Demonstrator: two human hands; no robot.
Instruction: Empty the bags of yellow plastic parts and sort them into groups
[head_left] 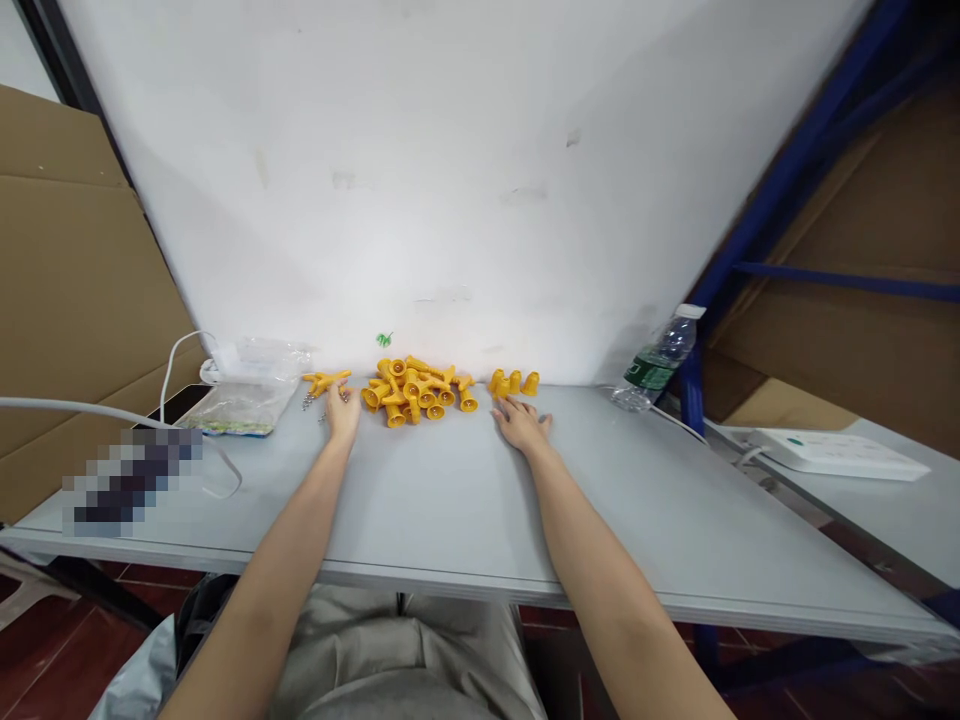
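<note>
My left hand (pixel 343 412) is at the left of the table, its fingers drawn together over something small and partly metallic that I cannot make out. Just beyond it are a few yellow plastic pieces (pixel 325 381) and some small metal parts (pixel 308 400), perhaps screws or springs. A heap of yellow funnel-shaped plastic parts (pixel 420 390) lies between my hands. My right hand (pixel 523 425) rests on the tabletop with fingers apart, holding nothing. Its fingertips are close to several yellow plastic caps (pixel 514 383) standing in a small group.
A white panel (pixel 480 200) rises behind the grey table (pixel 442 510). To the left are a plastic bag (pixel 240 400), a white cable (pixel 90 407) and a cardboard box (pixel 67 300). At right, a water bottle (pixel 660 360) leans by a blue frame; beyond it lies a power strip (pixel 840 453).
</note>
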